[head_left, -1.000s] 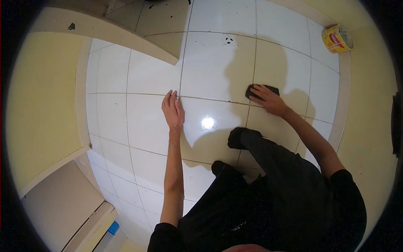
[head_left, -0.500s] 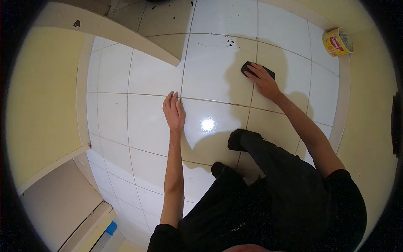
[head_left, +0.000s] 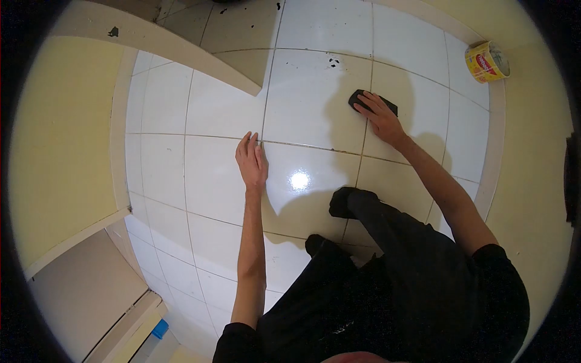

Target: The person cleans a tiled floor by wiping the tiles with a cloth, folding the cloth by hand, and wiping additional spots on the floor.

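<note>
My right hand [head_left: 381, 120] rests over a flat black object [head_left: 362, 100] with an angular end, low against the white tiles. Its fingers lie across the top, and the palm side is hidden. Out to the left, my left hand [head_left: 250, 162] is held over the tiled floor [head_left: 221, 160], fingers stretched forward and nothing in them. Its fingertips are close to a grout line near the end of the low wall.
A yellow tub [head_left: 486, 62] with a red label stands in the far right corner. A thin wall [head_left: 175, 45] juts in from the upper left. Small dark specks [head_left: 333, 63] dot the floor ahead. My black-socked foot [head_left: 342, 202] is between my arms.
</note>
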### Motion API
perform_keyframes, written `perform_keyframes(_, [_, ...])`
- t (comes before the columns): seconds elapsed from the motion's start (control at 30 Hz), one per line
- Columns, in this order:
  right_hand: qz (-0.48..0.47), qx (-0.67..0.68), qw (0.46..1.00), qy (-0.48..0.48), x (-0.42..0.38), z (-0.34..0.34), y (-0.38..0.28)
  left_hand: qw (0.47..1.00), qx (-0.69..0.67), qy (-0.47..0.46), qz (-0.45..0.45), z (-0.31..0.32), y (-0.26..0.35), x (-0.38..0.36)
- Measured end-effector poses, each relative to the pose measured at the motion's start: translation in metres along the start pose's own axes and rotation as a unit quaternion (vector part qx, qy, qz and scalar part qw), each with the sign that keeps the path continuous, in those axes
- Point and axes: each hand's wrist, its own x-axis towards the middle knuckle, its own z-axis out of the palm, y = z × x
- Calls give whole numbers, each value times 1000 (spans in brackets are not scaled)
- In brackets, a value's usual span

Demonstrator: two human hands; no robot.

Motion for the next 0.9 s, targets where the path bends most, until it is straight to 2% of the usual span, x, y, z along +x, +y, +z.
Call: perform_keyframes(0.9, [-3, -3, 1000, 5, -2, 3, 3, 1000, -1, 0, -3, 0, 1, 0])
